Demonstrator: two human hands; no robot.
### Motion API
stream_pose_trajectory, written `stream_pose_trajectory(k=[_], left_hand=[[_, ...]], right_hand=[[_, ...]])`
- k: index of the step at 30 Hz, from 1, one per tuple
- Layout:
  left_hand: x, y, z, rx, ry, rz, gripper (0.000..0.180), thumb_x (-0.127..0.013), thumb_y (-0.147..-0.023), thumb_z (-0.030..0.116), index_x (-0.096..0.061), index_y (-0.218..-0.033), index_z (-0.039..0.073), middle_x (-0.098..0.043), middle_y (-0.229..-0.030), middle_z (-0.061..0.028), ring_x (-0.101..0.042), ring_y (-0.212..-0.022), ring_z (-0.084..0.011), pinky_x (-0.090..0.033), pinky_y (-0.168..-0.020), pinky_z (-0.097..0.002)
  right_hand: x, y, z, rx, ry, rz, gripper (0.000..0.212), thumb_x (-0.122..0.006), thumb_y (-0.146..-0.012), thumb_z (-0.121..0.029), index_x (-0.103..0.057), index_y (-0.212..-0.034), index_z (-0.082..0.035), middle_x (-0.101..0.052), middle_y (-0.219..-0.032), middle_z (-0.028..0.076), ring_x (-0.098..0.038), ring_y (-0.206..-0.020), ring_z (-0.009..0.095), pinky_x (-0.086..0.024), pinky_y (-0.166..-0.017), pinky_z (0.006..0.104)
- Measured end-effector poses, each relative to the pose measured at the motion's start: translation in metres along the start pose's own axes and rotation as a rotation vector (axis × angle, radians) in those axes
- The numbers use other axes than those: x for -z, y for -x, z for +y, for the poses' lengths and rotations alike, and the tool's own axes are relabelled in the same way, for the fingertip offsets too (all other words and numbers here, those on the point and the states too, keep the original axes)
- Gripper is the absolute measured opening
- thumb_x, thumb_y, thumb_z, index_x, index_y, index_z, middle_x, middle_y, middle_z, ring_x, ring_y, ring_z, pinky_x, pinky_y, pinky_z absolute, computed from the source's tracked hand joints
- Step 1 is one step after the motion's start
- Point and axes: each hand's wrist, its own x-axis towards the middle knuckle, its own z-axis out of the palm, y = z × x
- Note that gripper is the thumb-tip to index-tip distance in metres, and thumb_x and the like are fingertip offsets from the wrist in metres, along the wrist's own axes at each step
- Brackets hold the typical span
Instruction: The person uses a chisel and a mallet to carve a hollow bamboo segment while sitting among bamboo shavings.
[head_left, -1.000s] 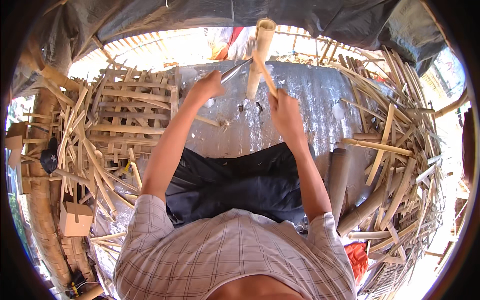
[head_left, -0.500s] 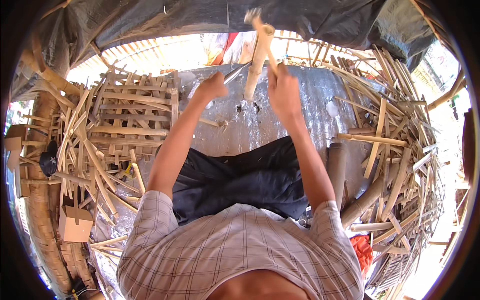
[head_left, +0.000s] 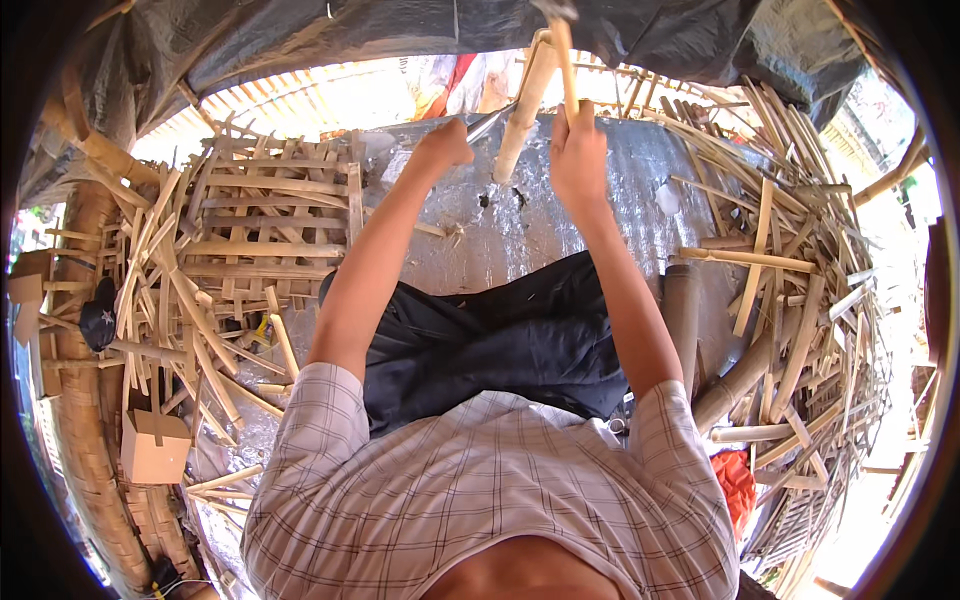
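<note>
A: What is in the left hand (head_left: 442, 148)?
B: A blade (head_left: 490, 123). The fingers are curled tight about its near end, so its handle is hidden. The metal slants up and right to the left side of the tube (head_left: 524, 115); I cannot tell whether it touches.
A: And the right hand (head_left: 580, 160)?
B: Wrapped round the wooden handle of a hammer (head_left: 567, 75). The handle points up, just right of the tube, and the head, partly blurred, is at the top of the view.
A: Where is the tube?
B: Between the hands and a little beyond them, tilted slightly right in the view. Its lower end is near two dark holes in the grey sheet (head_left: 470, 250).
A: What lies around?
B: On the left, a lattice (head_left: 275, 245) of bamboo, with a cap (head_left: 98, 318) and a box (head_left: 156, 448) farther out. On the right, a heap of strips (head_left: 800, 225), a thick dark pole (head_left: 681, 310) beside the trousers (head_left: 490, 345), and a red cloth (head_left: 735, 488) near the sleeve. Dark tarp (head_left: 390, 30) hangs across the top.
</note>
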Motion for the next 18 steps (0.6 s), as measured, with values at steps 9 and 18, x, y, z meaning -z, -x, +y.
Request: stream_pose_trajectory(k=[9, 18], left_hand=[[0.008, -0.002, -0.001, 0.047, 0.041, 0.030, 0.033, -0.062, -0.076, 0.012, -0.059, -0.103, -0.006, -0.066, -0.071, -0.0202, -0.068, -0.061, -0.0288, -0.053, -0.055, -0.0408], [0.007, -0.009, 0.022, 0.101, -0.017, 0.003, 0.033, -0.062, -0.077, 0.012, -0.058, -0.105, -0.004, -0.068, -0.075, -0.0195, -0.068, -0.063, -0.0272, -0.052, -0.053, -0.0393]], right_hand=[[0.001, -0.013, 0.030, 0.219, 0.206, -0.148, 0.026, -0.056, -0.100, -0.017, -0.056, -0.094, 0.008, -0.062, -0.073, 0.033, -0.062, -0.073, 0.053, -0.046, -0.061, 0.0615], [-0.022, 0.002, 0.108, 0.180, 0.295, -0.183, 0.024, -0.055, -0.100, -0.016, -0.054, -0.102, 0.008, -0.060, -0.065, 0.030, -0.061, -0.064, 0.052, -0.050, -0.058, 0.0600]])
